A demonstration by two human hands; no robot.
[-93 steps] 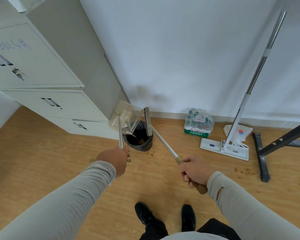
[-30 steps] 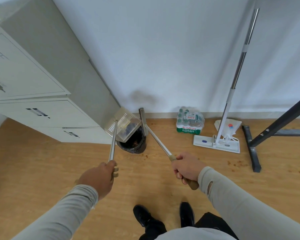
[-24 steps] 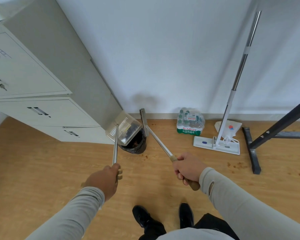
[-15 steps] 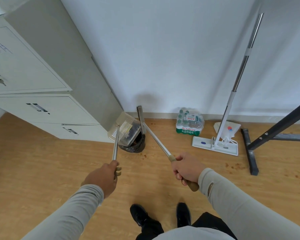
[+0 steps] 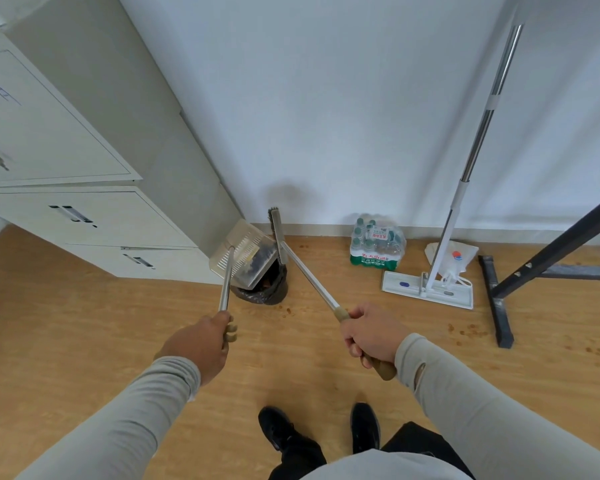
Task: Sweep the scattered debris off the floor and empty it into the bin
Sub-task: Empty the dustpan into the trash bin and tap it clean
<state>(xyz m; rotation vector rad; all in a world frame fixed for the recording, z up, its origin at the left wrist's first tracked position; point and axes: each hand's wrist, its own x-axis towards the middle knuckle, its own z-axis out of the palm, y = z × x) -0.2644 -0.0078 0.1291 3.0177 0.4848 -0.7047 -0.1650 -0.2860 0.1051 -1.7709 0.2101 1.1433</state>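
- Clear plastic dustpan (image 5: 246, 259) is tipped over the bin (image 5: 269, 289), mouth angled down into the black liner; dark bits show through the pan, so the dump looks part done, not finished.
- Left hand (image 5: 198, 344) wrapped tight round the dustpan's metal handle (image 5: 225, 289), near the grip end.
- Right hand (image 5: 369, 332) closed round the tan grip of the brush (image 5: 278, 235); the brush head sits against the right edge of the pan, bristles up near the wall. Looks placed to rake leftovers out of the pan, my read only.
- Hands well apart, one tool each, the two shafts running forward toward the bin.
- Bin stands on the floor just beside the corner of the filing cabinet (image 5: 84, 216), close to the wall.
- Done so far, judging by the layout: at least one load collected and carried to the bin.
- Still left: brown crumbs (image 5: 286, 308) on the floor right by the bin, a bigger patch of debris (image 5: 465, 330) near the black stand base (image 5: 499, 306), more specks further right. That needs another sweep pass and a second dump.
- Not part of the job: mop (image 5: 430, 289) leaning on the wall, shrink-wrapped bottle pack (image 5: 376, 249) beside it, white bag (image 5: 452, 258) behind the mop head.
- Risk: crumbs spilling past the rim if the pan tilts before its mouth is fully over the liner.
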